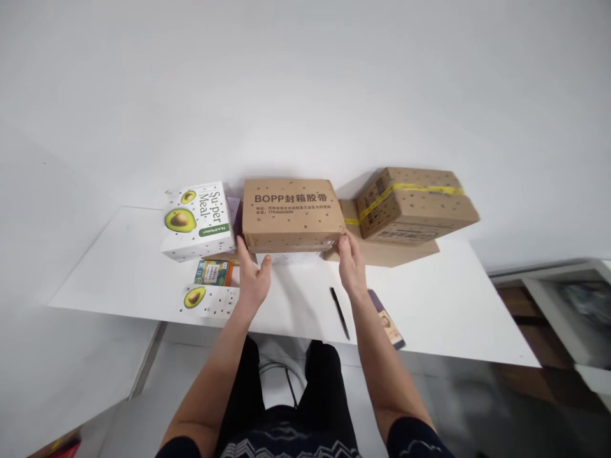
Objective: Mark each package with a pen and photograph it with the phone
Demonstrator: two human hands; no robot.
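Note:
A brown cardboard box (292, 219) with dark printed lettering and small marks on its top is held between my two hands, near the back of the table. My left hand (252, 280) presses its fingers against the box's lower left corner, with the thumb standing apart from it. At the lower right corner, my right hand (352, 264) grips the edge, its fingertips partly hidden behind the box. Under the front edge shows a white spotted surface (291, 258). To the left leans a white box (198, 219) with avocado pictures.
On the right, a yellow-taped carton (420, 207) rests on a flatter cardboard box (401, 253). A black pen (339, 313) and a dark phone-like object (387, 321) lie near the white table's (443, 312) front edge. A small colourful box (213, 272) and a white avocado-printed piece (209, 301) lie left.

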